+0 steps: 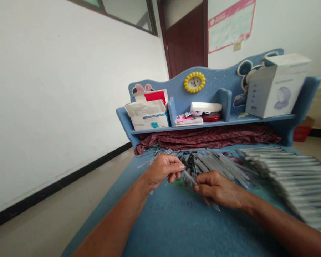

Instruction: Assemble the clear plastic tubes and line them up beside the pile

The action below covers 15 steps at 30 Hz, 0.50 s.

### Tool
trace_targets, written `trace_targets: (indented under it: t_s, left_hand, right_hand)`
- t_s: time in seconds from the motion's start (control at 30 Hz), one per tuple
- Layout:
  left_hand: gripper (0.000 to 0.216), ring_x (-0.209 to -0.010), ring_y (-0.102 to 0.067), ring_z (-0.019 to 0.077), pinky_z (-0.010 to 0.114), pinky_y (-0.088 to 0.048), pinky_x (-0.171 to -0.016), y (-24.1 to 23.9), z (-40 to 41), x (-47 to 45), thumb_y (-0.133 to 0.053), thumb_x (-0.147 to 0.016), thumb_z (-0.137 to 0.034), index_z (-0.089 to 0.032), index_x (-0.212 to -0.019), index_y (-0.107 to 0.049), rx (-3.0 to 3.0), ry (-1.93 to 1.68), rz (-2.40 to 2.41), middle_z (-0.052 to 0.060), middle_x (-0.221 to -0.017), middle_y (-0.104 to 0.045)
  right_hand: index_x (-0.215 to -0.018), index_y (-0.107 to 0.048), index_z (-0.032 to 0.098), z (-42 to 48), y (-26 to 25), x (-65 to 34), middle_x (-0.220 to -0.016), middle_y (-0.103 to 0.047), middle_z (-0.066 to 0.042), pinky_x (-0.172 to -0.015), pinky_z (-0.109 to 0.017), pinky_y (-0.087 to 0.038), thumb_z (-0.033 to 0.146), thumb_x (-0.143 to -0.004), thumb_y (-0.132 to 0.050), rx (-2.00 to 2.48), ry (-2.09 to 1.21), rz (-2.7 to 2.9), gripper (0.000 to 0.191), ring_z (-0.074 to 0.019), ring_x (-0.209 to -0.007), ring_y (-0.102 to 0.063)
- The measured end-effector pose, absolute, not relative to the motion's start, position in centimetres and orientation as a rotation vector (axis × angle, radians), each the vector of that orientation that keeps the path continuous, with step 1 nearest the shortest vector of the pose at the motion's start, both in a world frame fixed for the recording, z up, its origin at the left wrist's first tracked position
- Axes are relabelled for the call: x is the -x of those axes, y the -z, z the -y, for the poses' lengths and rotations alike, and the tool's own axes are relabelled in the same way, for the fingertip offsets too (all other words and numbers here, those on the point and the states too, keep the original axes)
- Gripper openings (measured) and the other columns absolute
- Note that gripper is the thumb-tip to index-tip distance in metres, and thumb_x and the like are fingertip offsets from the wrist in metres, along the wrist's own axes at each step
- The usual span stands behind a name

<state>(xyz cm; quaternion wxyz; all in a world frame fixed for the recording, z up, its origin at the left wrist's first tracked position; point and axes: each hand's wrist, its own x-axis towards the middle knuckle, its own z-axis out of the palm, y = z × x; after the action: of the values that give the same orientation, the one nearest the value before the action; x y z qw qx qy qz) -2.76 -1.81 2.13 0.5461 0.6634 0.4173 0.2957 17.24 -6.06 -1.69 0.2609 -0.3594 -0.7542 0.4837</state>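
Observation:
My left hand point(163, 170) and my right hand point(218, 188) meet over a blue desk point(160, 228). Both are closed in a pinch on one thin grey pen tube point(189, 176), which runs slanted between them. Its lower end pokes out under my right hand. Just behind the hands lies a loose heap of grey pen tubes point(214, 162) with dark tips. To the right, a long neat row of the same tubes point(291, 175) is laid side by side up to the desk's right edge.
A red plaid cloth point(208, 137) lies along the back under a blue shelf point(211, 123). The shelf holds a mask box point(151, 120), papers, a red tin and a white carton point(276, 87). A white wall stands left, a dark door behind.

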Motion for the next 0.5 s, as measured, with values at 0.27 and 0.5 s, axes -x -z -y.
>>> trace_targets:
  t_s: [0.27, 0.5]
  left_hand:
    - [0.023, -0.031, -0.041, 0.0028, 0.015, -0.027, -0.035, -2.26, 1.91, 2.67, -0.062, -0.071, -0.031, -0.012, -0.061, -0.055, -1.626, -0.691, -1.057, -0.002, -0.048, -0.057]
    - [0.024, -0.031, -0.04, 0.0032, 0.016, -0.027, -0.035, -2.24, 1.87, 2.59, -0.061, -0.072, -0.032, -0.012, -0.059, -0.054, -1.648, -0.679, -1.07, -0.002, -0.047, -0.057]
  right_hand:
    - [-0.058, -0.043, 0.018, 6.14, 1.82, -17.15, -0.052, -0.047, 0.003, -0.044, -0.02, -0.032, 0.026, -0.084, -0.043, 1.008, -1.236, 2.074, 0.027, -0.0077, -0.046, -0.041]
    - [-0.058, -0.042, 0.018, 6.09, 1.8, -17.07, -0.051, -0.045, 0.003, -0.045, -0.021, -0.032, 0.024, -0.083, -0.043, 1.022, -1.191, 2.099, 0.026, -0.0085, -0.047, -0.041]
